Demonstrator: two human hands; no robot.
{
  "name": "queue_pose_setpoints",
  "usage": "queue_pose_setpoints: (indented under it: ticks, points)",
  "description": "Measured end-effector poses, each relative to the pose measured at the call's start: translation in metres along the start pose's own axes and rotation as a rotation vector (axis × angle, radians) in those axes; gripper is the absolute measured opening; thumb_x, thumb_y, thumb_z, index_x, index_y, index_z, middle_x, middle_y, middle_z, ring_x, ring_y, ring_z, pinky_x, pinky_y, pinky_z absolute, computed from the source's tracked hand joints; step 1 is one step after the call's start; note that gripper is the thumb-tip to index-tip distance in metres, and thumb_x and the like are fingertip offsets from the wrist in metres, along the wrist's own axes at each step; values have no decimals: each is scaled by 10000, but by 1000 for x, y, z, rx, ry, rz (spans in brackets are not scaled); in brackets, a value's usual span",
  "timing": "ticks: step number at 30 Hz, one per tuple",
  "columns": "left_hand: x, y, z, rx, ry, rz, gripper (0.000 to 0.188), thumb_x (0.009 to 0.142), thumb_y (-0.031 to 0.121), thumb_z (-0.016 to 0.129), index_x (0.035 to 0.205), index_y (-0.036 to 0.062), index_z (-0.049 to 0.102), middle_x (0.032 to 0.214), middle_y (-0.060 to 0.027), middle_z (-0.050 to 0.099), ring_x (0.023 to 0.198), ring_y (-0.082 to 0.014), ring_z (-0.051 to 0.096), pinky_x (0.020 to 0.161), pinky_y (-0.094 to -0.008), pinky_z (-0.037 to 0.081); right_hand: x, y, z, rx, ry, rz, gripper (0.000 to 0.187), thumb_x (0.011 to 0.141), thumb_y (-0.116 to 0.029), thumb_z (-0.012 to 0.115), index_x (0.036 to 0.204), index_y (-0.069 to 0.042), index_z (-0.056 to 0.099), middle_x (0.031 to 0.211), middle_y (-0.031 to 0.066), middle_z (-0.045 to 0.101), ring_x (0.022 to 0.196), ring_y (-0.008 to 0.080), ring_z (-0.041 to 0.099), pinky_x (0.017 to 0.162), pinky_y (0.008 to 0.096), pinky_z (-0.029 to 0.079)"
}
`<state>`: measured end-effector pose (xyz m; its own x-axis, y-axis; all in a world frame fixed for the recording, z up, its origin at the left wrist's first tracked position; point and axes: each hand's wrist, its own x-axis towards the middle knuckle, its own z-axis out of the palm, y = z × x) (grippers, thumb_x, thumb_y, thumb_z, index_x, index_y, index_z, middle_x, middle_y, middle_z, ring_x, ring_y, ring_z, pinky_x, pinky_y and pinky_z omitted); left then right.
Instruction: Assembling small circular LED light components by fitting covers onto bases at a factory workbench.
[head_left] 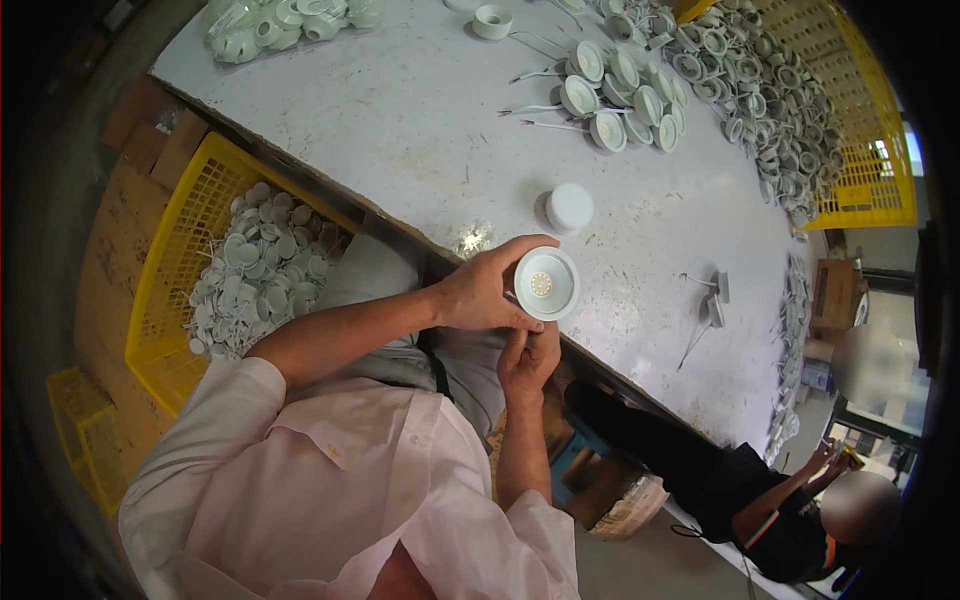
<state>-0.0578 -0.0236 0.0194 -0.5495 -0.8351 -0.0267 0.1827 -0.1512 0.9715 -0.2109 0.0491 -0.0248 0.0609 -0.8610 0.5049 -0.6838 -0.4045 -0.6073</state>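
Note:
A round white downlight housing (562,262) sits just above the table's near edge, its open face turned up. Inside it lies a small LED board (540,285) with a ring of yellow dots. My left hand (478,292) is closed around the housing's left side. Under the lower rim, my right hand (528,365) has its fingers pinched together; anything between them is hidden. Just beyond the housing, a round white cover (571,207) rests on the table. A small shiny heap (475,239) lies to the left of it.
Several white lamp housings with wires (608,130) stand farther back on the table (420,140). Yellow crates (150,310) hold white round parts at left and grey rings at far right. Two small wired parts (716,300) lie at right. Another person (780,510) sits lower right.

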Motion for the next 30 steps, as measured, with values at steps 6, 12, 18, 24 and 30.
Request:
queue_pose_setpoints:
  ticks: [6, 12, 18, 24, 30]
  points:
    - [-10, -18, -12, 198, 152, 141, 796, 661, 41, 802, 1319, 66, 354, 1286, -92, 493, 1200, -193, 481, 1015, -335, 423, -2, -11, 2, 401, -184, 360, 152, 838, -34, 601, 988, -6, 600, 899, 171, 613, 826, 335, 607, 727, 346, 472]
    - [-12, -14, -10, 204, 177, 195, 769, 671, 29, 788, 1304, 38, 351, 1370, -124, 444, 1233, -204, 461, 1018, -329, 418, 2, -9, 10, 146, -150, 250, 55, 876, -10, 551, 915, 7, 586, 768, 42, 595, 705, 104, 521, 680, 228, 428]
    - [-15, -11, -11, 343, 219, 317, 753, 677, 9, 772, 1299, 32, 348, 1391, -150, 420, 1242, -211, 455, 1000, -324, 434, 7, -29, 14, 512, -184, 576, 195, 937, -145, 528, 1036, 14, 579, 673, 85, 596, 547, 155, 569, 518, 296, 447]
    - [-20, -14, -26, 295, 383, 242, 760, 678, 20, 780, 1306, 5, 351, 1360, -153, 454, 1217, -207, 478, 989, -326, 433, 11, -31, 16, 668, -294, 857, 201, 916, -154, 580, 1012, 22, 580, 665, 29, 581, 548, 82, 540, 509, 244, 440]
    - [-32, -14, -45, 246, 468, 218, 767, 678, 60, 794, 1311, 1, 366, 1228, -121, 538, 1129, -192, 529, 951, -325, 445, 84, 16, -6, 233, 122, 649, 276, 838, -154, 657, 1036, 24, 581, 782, 49, 587, 653, 100, 546, 590, 232, 448]
